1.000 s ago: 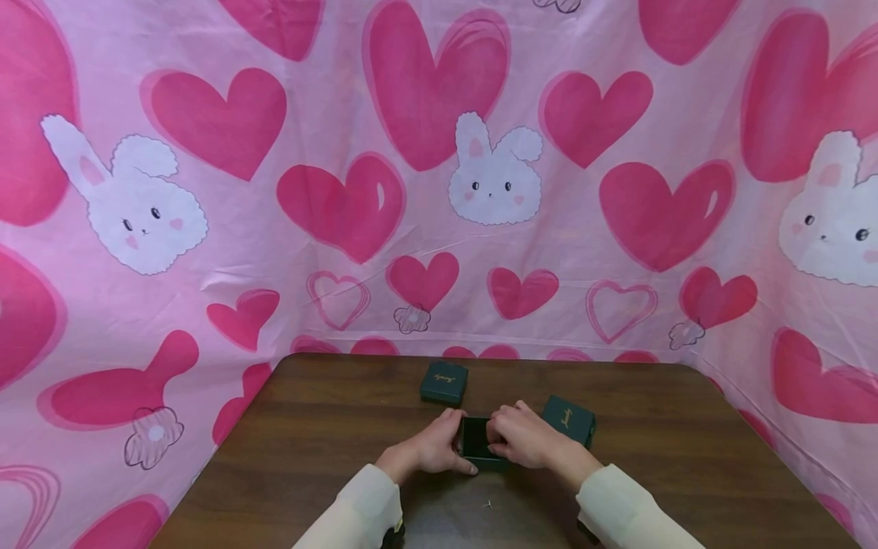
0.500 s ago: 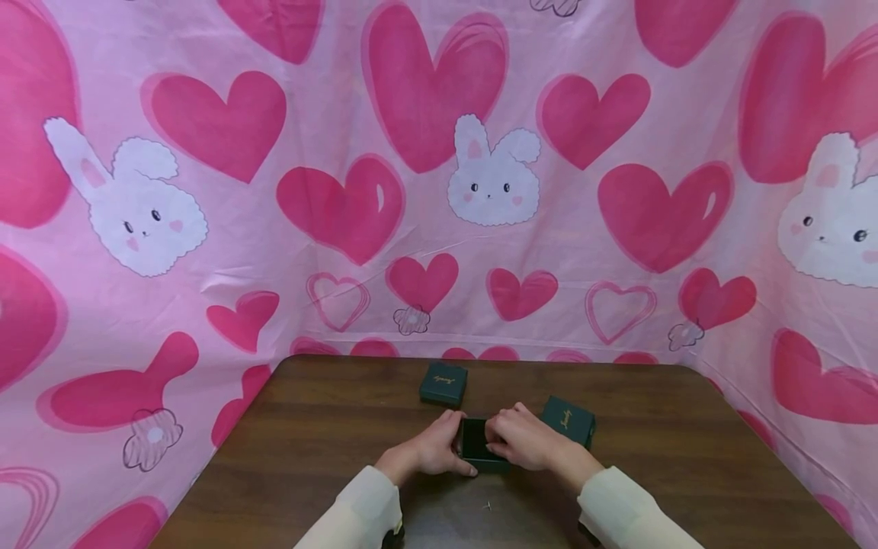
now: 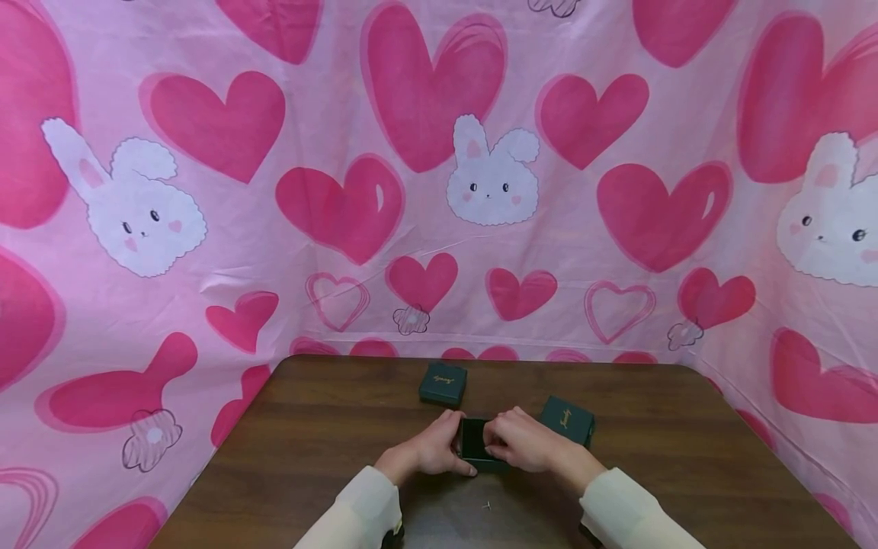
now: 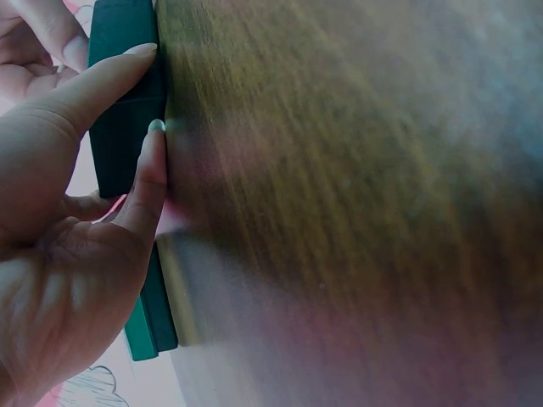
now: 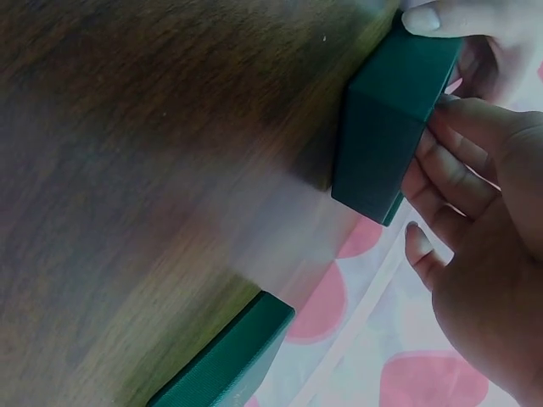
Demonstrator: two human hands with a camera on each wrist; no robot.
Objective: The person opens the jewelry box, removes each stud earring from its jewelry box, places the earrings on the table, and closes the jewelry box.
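A dark green jewelry box [image 3: 490, 463] with a black inside stands without a lid on the table. My left hand [image 3: 434, 446] grips its left end, thumb on the near side and fingers at the far side. My right hand [image 3: 523, 439] has curled fingers at the right part of the top, reaching over the rim; what the fingertips touch inside is hidden. In the right wrist view, my right thumb and fingers meet the upper edge of the box [image 5: 382, 140]. In the left wrist view, my left fingers lie against the box wall [image 4: 119, 144].
A green box with gold lettering [image 3: 443, 383] stands behind the hands. Another lettered green box [image 3: 568, 419] lies beyond the right hand. A tiny pale object [image 3: 487, 505] is on the wooden table [image 3: 329, 412] nearer me. A heart-patterned cloth [image 3: 425, 229] hangs around the table.
The right hand has shifted very slightly left at the box's top. The left hand and the other boxes look the same.
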